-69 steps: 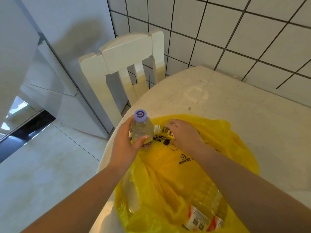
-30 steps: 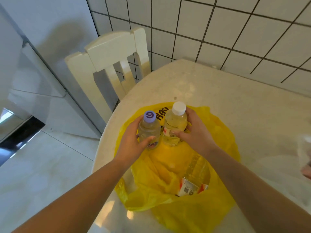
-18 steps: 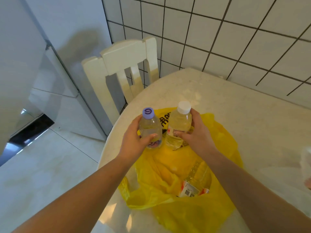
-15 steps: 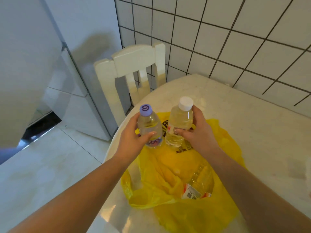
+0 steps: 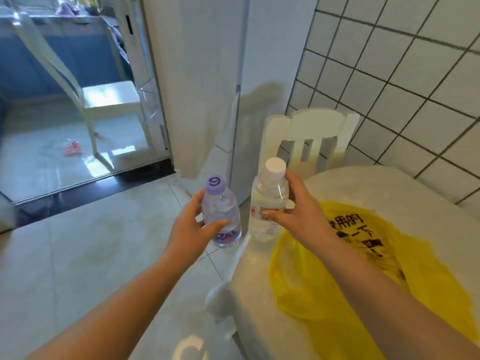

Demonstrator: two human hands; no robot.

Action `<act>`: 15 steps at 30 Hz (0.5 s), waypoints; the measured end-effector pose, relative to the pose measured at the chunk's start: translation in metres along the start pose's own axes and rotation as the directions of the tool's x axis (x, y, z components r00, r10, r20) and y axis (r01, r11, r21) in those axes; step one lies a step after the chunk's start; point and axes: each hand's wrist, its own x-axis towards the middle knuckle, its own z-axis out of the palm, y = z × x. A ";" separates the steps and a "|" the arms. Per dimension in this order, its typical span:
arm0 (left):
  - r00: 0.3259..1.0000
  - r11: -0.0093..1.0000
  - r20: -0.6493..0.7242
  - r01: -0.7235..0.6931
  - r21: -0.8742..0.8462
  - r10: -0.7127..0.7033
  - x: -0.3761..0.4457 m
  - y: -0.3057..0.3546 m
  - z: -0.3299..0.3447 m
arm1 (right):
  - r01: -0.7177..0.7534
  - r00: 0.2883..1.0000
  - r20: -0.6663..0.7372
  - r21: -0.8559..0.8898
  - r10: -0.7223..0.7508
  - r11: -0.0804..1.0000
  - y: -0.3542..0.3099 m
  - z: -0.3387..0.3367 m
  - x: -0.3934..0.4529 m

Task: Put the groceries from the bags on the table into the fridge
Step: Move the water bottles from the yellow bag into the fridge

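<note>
My left hand [image 5: 188, 229] grips a small clear bottle with a purple cap [image 5: 220, 211], held upright above the floor left of the table. My right hand [image 5: 302, 215] grips a clear bottle with a white cap [image 5: 268, 201], upright over the table's left edge. A yellow plastic bag [image 5: 363, 276] with black print lies on the pale table [image 5: 389, 188] at the right, under my right forearm. The white fridge [image 5: 207, 81] stands ahead, its doors shut.
A cream wooden chair [image 5: 309, 136] stands between the fridge and the table against the white tiled wall [image 5: 405, 81]. At the left a glass door [image 5: 78, 100] opens on a balcony with a white chair. Pale floor tiles lie below my arms.
Both bottles have left the bag and moved left, off the table's edge. My view has swung left toward the fridge and the glass door.
</note>
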 end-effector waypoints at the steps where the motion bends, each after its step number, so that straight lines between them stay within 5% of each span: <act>1: 1.000 1.000 -0.023 0.008 0.000 -0.008 -0.004 -0.006 -0.021 | 0.008 1.000 0.020 -0.007 -0.008 1.000 -0.009 0.019 0.000; 15: 0.990 0.979 -0.135 -0.003 0.202 0.030 -0.002 -0.057 -0.319 | 0.040 0.982 0.182 0.016 -0.043 0.999 -0.140 0.277 0.036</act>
